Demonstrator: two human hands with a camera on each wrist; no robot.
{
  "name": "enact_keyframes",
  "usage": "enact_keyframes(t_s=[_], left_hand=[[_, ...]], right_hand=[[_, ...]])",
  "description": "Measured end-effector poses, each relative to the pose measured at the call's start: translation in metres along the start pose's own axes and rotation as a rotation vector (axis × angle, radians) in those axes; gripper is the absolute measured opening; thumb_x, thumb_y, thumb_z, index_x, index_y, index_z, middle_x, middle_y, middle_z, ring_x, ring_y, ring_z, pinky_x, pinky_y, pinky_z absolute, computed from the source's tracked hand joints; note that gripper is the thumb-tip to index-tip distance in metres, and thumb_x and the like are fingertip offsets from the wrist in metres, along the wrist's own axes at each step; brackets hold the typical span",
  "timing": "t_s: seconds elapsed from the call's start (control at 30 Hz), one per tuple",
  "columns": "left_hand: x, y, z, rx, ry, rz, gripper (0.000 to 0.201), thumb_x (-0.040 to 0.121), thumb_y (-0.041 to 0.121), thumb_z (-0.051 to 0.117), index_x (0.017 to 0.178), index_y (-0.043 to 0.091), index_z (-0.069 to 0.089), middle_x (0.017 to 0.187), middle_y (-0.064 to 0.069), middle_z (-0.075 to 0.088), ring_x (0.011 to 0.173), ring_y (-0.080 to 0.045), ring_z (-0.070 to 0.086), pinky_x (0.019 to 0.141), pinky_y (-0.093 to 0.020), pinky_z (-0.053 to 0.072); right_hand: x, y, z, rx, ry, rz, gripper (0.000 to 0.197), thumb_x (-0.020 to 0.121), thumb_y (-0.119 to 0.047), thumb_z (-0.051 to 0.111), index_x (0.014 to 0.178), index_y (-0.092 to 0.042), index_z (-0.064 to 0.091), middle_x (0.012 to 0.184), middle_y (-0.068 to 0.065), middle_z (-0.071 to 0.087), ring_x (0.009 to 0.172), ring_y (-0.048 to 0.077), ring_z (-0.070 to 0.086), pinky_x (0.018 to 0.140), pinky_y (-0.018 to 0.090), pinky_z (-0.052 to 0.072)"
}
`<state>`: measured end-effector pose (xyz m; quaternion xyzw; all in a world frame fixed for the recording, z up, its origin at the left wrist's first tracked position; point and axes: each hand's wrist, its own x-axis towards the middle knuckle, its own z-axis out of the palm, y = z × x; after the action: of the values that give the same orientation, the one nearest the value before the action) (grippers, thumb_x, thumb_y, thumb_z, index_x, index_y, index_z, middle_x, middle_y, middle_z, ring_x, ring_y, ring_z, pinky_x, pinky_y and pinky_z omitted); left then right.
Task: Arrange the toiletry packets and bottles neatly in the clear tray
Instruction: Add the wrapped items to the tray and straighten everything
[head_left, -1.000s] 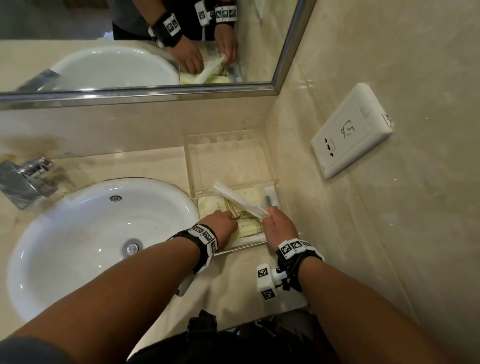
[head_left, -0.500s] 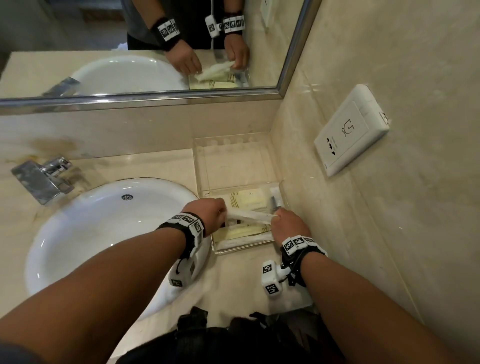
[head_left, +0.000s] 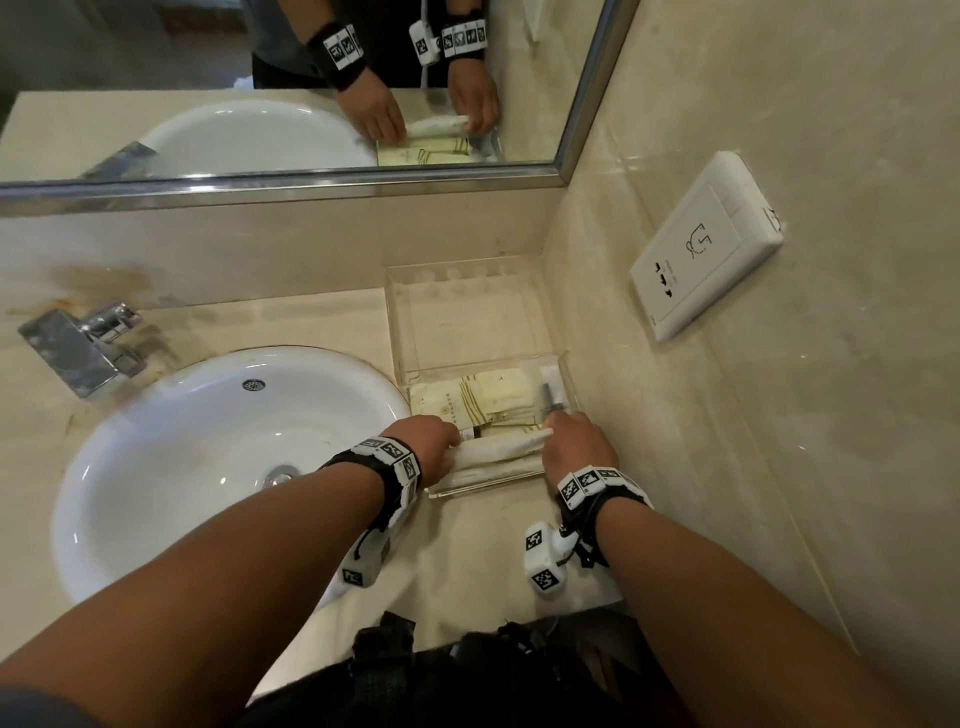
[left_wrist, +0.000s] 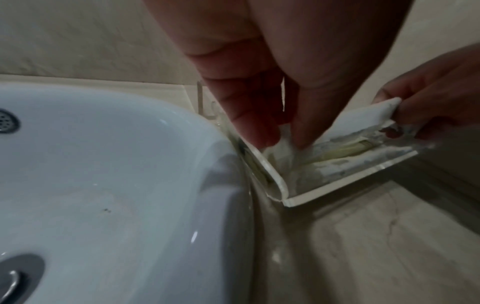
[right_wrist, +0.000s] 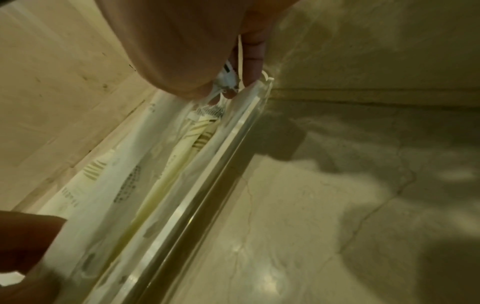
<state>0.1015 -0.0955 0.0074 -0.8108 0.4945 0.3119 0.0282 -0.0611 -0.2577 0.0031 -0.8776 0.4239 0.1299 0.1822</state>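
Left hand (head_left: 428, 441) and right hand (head_left: 571, 447), knuckles up, each pinch one end of a long white packet (head_left: 501, 447) lying crosswise in the clear tray's (head_left: 470, 488) near compartment, over cream packets (head_left: 483, 400). Fingertips hidden; packet print illegible.

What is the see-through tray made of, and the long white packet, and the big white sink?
The clear rectangular tray looks like hard glossy plastic: the counter shows through its walls. The long white packet seems thin crinkly plastic or paper, creased where it is held. The round white sink looks glazed ceramic, shiny with highlights.
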Motion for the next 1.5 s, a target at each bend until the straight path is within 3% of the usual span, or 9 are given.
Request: enact_keyframes(t_s=[0.17,0.4,0.53,0.63,0.7,0.83,1.0,1.23,1.5], left_hand=[[0.002,0.005,-0.002,0.066,-0.033,0.016,0.027,0.095,0.028,0.051,0.117,0.017,0.061,0.107,-0.005,0.067,0.098,-0.027,0.061,0.083,-0.035,0.051],[0.005,0.005,-0.009,0.082,-0.045,0.008,0.025,0.09,0.031,0.055,0.109,0.017,0.065,0.103,-0.004,0.065,0.095,-0.025,0.061,0.08,-0.034,0.05],[0.005,-0.001,-0.007,0.069,0.074,0.013,0.04,0.088,0.054,0.054,0.11,0.022,0.063,0.111,-0.002,0.052,0.101,-0.024,0.056,0.083,-0.036,0.05],[0.008,-0.004,-0.007,0.027,0.259,0.019,0.044,0.091,0.054,0.05,0.119,0.023,0.061,0.123,-0.001,0.051,0.114,-0.024,0.047,0.093,-0.037,0.047],[0.012,-0.004,-0.005,0.035,0.297,0.035,0.049,0.091,0.05,0.051,0.132,0.024,0.055,0.14,-0.003,0.045,0.129,-0.027,0.039,0.105,-0.04,0.04],[0.018,0.003,0.002,0.085,0.272,0.019,0.061,0.09,0.051,0.046,0.144,0.024,0.04,0.157,-0.008,0.028,0.144,-0.033,0.021,0.115,-0.048,0.027],[0.026,0.019,0.019,0.058,0.254,-0.032,0.067,0.095,0.056,0.029,0.154,0.028,0.016,0.165,-0.005,0.005,0.151,-0.031,-0.001,0.12,-0.054,0.005],[0.034,0.026,0.043,0.0,0.249,-0.1,0.065,0.096,0.059,0.014,0.155,0.035,0.005,0.165,-0.004,-0.007,0.151,-0.03,-0.011,0.118,-0.056,-0.007],[0.042,0.027,0.048,0.064,0.2,-0.086,0.07,0.094,0.063,0.009,0.156,0.031,0.0,0.164,-0.004,-0.016,0.148,-0.031,-0.021,0.115,-0.062,-0.011]], right_hand=[[0.001,0.001,0.002,-0.005,0.029,-0.02,0.036,0.095,-0.013,0.043,0.127,-0.018,0.06,0.12,0.009,0.059,0.106,0.03,0.057,0.087,0.037,0.05],[-0.004,-0.003,0.011,-0.056,0.131,-0.132,0.035,0.089,-0.019,0.055,0.12,-0.028,0.068,0.122,0.001,0.062,0.115,0.025,0.053,0.094,0.038,0.045],[-0.004,-0.005,0.018,-0.094,0.135,-0.197,0.035,0.09,-0.02,0.055,0.121,-0.029,0.07,0.128,-0.001,0.061,0.121,0.023,0.052,0.1,0.04,0.043],[-0.001,-0.006,0.017,-0.079,0.135,-0.217,0.037,0.087,-0.019,0.056,0.12,-0.029,0.07,0.124,-0.001,0.061,0.118,0.022,0.054,0.101,0.04,0.043],[-0.001,-0.007,0.017,-0.086,0.125,-0.22,0.039,0.084,-0.019,0.056,0.119,-0.03,0.068,0.12,-0.004,0.06,0.117,0.02,0.053,0.102,0.04,0.041],[0.001,-0.01,0.016,-0.11,0.152,-0.245,0.045,0.079,-0.03,0.057,0.123,-0.033,0.063,0.135,-0.002,0.054,0.13,0.021,0.045,0.112,0.046,0.033],[0.017,-0.016,0.023,-0.159,0.134,-0.348,0.057,0.09,-0.043,0.048,0.145,-0.031,0.045,0.16,0.003,0.032,0.15,0.024,0.022,0.122,0.051,0.016],[0.047,-0.011,0.03,-0.165,0.033,-0.374,0.063,0.1,-0.054,0.033,0.157,-0.035,0.017,0.168,-0.001,0.003,0.155,0.018,-0.005,0.124,0.042,-0.004],[0.059,-0.004,0.041,-0.122,0.093,-0.39,0.061,0.091,-0.062,0.036,0.149,-0.045,0.033,0.164,0.0,0.02,0.153,0.023,0.011,0.124,0.046,0.011]])
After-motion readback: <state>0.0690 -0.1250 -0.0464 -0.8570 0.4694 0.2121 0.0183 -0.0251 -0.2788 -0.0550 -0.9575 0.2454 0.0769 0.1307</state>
